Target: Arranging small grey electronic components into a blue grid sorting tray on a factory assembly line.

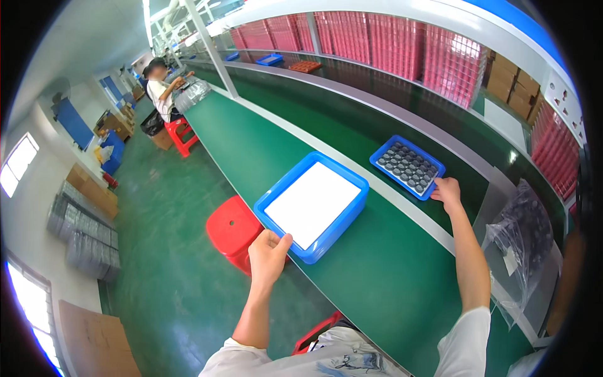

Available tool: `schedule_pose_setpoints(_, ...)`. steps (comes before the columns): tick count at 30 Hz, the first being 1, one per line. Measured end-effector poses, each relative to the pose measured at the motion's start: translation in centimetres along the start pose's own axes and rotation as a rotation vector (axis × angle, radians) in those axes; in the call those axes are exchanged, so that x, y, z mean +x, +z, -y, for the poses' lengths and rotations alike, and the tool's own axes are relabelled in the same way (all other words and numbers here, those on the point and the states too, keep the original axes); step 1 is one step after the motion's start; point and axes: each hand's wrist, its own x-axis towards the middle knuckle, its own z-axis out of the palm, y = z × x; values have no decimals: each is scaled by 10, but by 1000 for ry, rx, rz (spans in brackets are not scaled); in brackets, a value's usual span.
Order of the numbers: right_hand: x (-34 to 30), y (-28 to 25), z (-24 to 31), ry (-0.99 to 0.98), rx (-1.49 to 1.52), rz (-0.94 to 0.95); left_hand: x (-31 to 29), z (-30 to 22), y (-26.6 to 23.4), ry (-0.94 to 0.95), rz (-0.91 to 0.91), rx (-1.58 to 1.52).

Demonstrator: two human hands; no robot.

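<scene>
Left hand point(269, 252) grips near corner of white-lined blue plastic tray point(312, 204), right hand point(447, 190) grasps parts-filled small blue tray point(407, 166) on green bench point(377, 276); next likely needs pulling both closer.

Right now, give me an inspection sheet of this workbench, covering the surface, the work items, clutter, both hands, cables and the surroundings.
Surface: long green bench with a grey strip along its far side.
Work items: large blue tray holding a white sheet; small blue tray filled with rows of dark round parts.
Clutter: clear plastic bag of dark parts at the right end.
Hands: left hand has a grip on the large tray's near corner; right hand touches the small tray's near corner.
Cables: nothing seen.
Surroundings: red stool beside the bench, pink racks behind it, a co-worker seated far down the line, cardboard boxes.
</scene>
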Motion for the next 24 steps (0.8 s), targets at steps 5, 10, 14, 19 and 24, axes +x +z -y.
schedule_pose_setpoints(5,-147,-33,5,-413,178,230,-10,3,-3,-34,-97,35)
schedule_pose_setpoints(10,-232,-204,-58,-452,-242,-136,-1,-29,30,106,-158,-1)
schedule_pose_setpoints(14,-229,-306,-112,-257,-1075,-465,-12,-46,51,200,-216,-47)
schedule_pose_setpoints(19,-183,-303,-120,-68,-1414,-496,-42,-74,63,306,6,-489)
schedule_pose_setpoints(24,-101,-312,-117,65,-1335,-499,-122,-75,109,39,765,-192)
